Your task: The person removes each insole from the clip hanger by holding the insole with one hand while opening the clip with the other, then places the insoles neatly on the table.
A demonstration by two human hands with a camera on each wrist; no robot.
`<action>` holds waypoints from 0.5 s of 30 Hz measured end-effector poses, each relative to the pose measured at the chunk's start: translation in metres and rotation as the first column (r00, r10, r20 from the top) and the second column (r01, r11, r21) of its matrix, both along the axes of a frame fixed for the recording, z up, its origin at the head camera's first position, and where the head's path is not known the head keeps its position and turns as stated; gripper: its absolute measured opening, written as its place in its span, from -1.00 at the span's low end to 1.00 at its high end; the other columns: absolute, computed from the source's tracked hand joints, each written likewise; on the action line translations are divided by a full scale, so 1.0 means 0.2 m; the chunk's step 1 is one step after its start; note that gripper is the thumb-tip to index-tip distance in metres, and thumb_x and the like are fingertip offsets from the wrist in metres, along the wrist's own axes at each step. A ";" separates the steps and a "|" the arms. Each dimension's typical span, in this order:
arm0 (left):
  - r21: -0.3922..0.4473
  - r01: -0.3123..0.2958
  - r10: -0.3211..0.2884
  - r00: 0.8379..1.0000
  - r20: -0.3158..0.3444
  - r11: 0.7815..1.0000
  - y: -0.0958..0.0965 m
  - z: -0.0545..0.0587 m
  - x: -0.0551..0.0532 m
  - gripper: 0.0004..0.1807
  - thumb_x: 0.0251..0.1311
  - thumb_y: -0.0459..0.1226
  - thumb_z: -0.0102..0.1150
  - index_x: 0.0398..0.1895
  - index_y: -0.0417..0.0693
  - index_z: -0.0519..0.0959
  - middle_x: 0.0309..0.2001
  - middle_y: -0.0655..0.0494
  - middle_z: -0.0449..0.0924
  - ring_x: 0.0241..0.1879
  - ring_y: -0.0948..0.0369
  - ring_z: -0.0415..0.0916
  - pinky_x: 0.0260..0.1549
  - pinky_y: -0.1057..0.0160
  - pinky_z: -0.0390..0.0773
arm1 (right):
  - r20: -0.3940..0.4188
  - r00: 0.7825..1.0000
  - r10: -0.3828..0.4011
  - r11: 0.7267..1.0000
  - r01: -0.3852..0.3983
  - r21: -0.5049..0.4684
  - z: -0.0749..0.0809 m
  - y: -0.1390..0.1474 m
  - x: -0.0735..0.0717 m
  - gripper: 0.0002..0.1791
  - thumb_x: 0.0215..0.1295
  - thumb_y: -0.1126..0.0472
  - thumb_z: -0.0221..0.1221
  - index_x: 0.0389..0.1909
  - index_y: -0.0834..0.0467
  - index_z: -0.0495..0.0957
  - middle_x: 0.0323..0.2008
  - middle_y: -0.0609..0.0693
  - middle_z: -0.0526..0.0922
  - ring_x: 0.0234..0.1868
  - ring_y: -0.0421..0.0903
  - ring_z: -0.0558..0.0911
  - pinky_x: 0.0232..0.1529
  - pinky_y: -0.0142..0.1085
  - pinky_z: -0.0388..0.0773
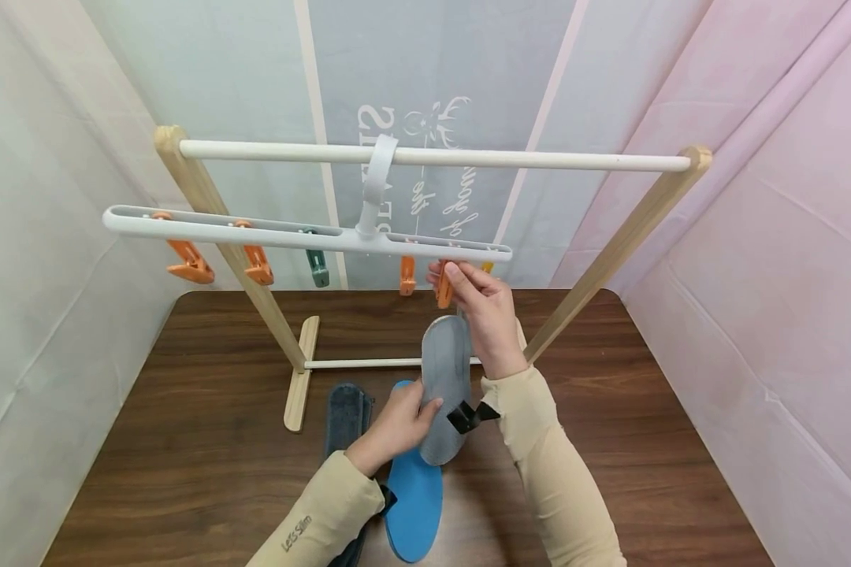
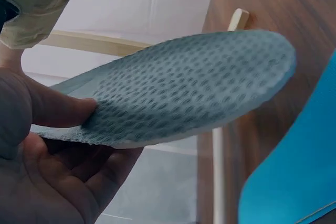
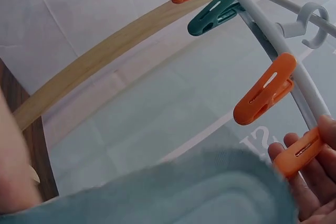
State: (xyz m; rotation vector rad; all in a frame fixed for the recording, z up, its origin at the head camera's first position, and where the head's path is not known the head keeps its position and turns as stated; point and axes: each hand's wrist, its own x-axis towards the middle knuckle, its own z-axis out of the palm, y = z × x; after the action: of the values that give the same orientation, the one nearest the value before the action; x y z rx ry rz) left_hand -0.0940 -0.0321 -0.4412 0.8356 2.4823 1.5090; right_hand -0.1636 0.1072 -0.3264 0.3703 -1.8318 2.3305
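Note:
My left hand [image 1: 402, 417] grips a grey insole [image 1: 445, 394] by its side, thumb on top and fingers beneath; the left wrist view shows its dimpled fabric face [image 2: 194, 85]. Up at the hanger, the fingers of my right hand [image 1: 488, 315] pinch an orange clothespin [image 1: 444, 285]. That clothespin hangs from a white clip hanger [image 1: 255, 231], and the top end of the insole is just below it. Several other clips hang along the bar, among them a green one [image 3: 212, 14] and another orange one [image 3: 265, 90].
A wooden rack with a white top rail [image 1: 539, 160] carries the hanger by its hook [image 1: 379, 173]. On the brown table [image 1: 206, 441] lie a blue insole [image 1: 414, 512] and a dark grey insole [image 1: 345, 421], partly under my left arm. Fabric walls stand around.

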 end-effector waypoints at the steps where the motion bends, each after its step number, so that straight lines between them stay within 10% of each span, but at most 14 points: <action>1: -0.009 0.007 -0.007 1.000 0.006 1.000 0.00 -0.01 0.01 -0.66 0.42 -0.38 -0.09 0.15 -0.44 0.33 -0.39 -0.15 0.48 -0.44 0.10 0.49 -0.48 0.28 0.46 | -0.004 1.000 0.005 1.000 -0.004 0.011 0.00 0.00 0.00 -0.67 0.33 0.15 0.19 -0.03 0.31 0.62 -0.18 -0.03 0.73 -0.03 -0.02 0.69 0.12 -0.16 0.55; 15: 0.055 0.044 -0.049 0.994 0.098 0.998 0.06 -0.09 0.08 -0.68 0.39 -0.32 0.01 0.11 -0.34 0.42 -0.11 -0.24 0.58 -0.23 -0.05 0.58 -0.39 0.26 0.51 | -0.045 0.995 0.086 0.996 -0.085 0.036 -0.01 0.01 0.00 -0.57 0.35 0.29 0.15 0.17 0.42 0.42 -0.09 -0.07 0.70 -0.01 -0.08 0.67 0.27 -0.10 0.40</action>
State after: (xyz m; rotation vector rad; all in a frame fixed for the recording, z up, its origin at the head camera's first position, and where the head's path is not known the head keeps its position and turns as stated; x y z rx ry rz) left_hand -0.0779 -0.0208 -0.4599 0.7994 2.3464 1.5664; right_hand -0.1637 0.1091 -0.3289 0.5130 -1.8709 2.3272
